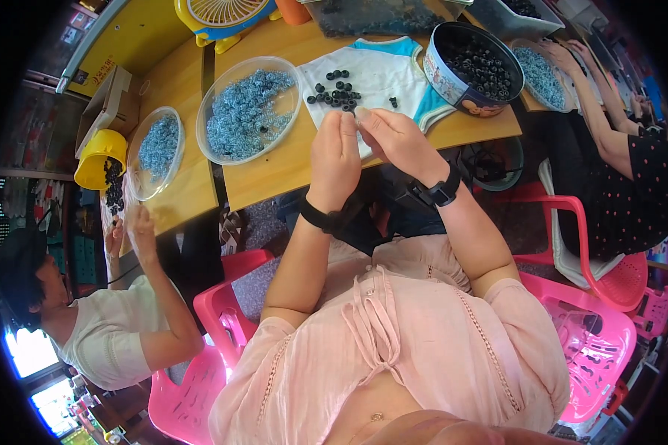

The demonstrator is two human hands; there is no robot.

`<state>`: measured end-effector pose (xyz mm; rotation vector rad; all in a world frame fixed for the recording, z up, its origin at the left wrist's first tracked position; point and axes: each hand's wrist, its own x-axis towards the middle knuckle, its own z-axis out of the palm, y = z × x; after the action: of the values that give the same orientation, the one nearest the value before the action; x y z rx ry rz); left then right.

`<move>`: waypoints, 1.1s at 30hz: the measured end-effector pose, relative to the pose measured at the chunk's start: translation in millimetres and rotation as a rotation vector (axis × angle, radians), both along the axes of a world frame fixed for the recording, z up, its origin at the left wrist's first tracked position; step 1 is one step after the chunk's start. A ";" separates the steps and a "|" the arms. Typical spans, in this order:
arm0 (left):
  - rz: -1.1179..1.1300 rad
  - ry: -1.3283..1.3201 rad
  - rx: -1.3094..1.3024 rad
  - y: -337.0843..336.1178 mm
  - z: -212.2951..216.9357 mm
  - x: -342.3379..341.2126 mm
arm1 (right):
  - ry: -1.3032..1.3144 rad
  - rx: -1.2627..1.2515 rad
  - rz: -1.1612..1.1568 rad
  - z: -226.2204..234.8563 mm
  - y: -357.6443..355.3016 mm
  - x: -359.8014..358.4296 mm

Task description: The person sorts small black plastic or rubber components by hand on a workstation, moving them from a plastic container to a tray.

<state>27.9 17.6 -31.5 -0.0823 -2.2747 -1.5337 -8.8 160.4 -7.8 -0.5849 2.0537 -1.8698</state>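
My left hand [335,159] and my right hand [399,142] meet at the fingertips over the near edge of a white cloth garment [382,63] with turquoise trim. Both are closed in a pinch; whatever lies between the fingers is hidden or too small to make out. Just beyond the fingertips, a loose cluster of small black round pieces [338,96] rests on the cloth, with a couple more to the right. A round tub [445,85] of similar black pieces stands right of my hands. To the left is a clear round container [206,122] holding pale blue translucent pieces [249,115].
A person [119,326] at left handles black pieces beside a tipped yellow bucket [89,159] and another tray of blue pieces [159,144]. Another person's arms [601,122] work at right. A yellow-blue fan [226,15] and a clear bin [378,18] stand behind. Pink chairs [594,337] flank me.
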 end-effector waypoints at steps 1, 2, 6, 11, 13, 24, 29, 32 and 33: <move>0.000 0.000 0.000 0.6 -1.1 -0.5 | -0.153 -0.031 0.039 2.8 0.4 0.6; 0.010 0.064 -0.048 0.9 -3.1 -1.7 | -0.153 -0.031 0.039 1.3 0.1 0.4; -0.037 0.008 -0.020 1.5 -4.1 0.1 | -0.006 -0.038 -0.006 -10.0 0.3 -3.6; -0.005 0.093 -0.063 3.2 -5.0 -0.9 | -0.087 -0.083 -0.002 -2.5 -0.6 -2.6; 0.022 0.146 -0.095 4.6 -5.0 -1.5 | -0.228 -0.100 0.036 -0.1 2.3 -3.6; -0.068 -0.030 0.278 2.4 -9.1 1.0 | 0.402 0.101 -0.093 -3.1 -6.8 4.6; -0.221 -0.326 0.800 -1.4 17.3 5.7 | 0.779 0.106 -0.174 -5.6 -7.4 1.3; -0.289 -0.445 0.890 -7.9 19.8 3.8 | 0.880 0.122 -0.169 -4.9 -5.5 -3.3; -0.287 -0.457 0.880 -8.6 19.4 2.4 | 0.881 0.131 -0.179 -5.5 -5.9 -3.2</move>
<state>30.4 9.0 -12.1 0.2154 -1.6940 -2.8002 -12.0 154.5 -13.3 -1.4196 2.7964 -1.7025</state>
